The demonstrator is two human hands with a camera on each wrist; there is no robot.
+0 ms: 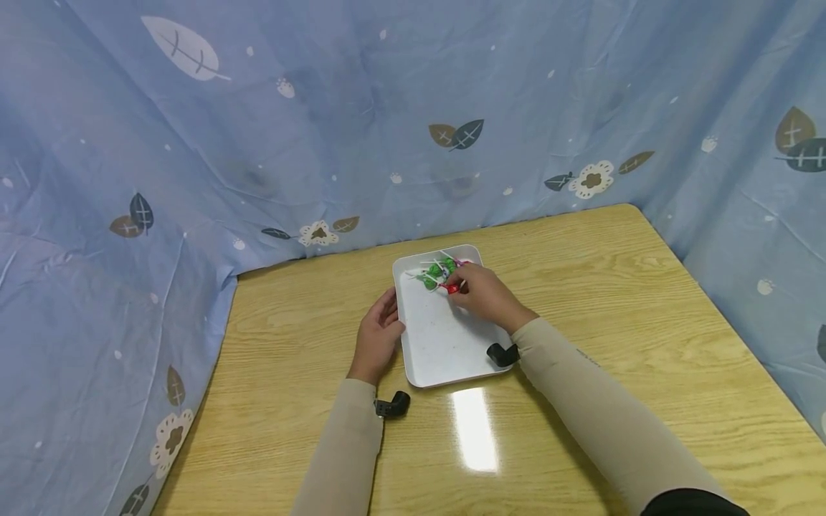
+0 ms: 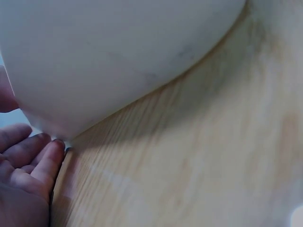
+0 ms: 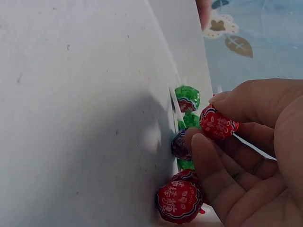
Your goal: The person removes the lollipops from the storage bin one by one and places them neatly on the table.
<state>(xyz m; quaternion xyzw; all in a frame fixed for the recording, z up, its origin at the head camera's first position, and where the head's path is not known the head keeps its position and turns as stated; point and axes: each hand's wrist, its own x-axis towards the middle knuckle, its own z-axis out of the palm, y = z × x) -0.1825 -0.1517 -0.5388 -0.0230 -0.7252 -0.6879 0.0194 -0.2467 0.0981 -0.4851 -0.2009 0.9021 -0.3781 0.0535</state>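
Observation:
A white rectangular tray (image 1: 439, 351) lies on the table with several wrapped lollipops gathered at its far end. Over the tray, my right hand (image 1: 485, 295) pinches a red lollipop (image 3: 218, 124) by its wrapped head, between thumb and fingers. Close by in the right wrist view are another red lollipop (image 3: 180, 201), a green lollipop (image 3: 188, 98) and a dark purple one (image 3: 180, 144). My left hand (image 1: 376, 339) holds the tray's left side, thumb at the rim and fingers against the outer wall; in the left wrist view its fingers (image 2: 35, 153) reach the wall's lower edge.
The wooden table (image 1: 290, 358) extends around the tray on every side. A blue curtain (image 1: 361, 107) printed with leaves and flowers hangs behind the table and along both sides. Small black cameras (image 1: 393, 405) sit on both wrists.

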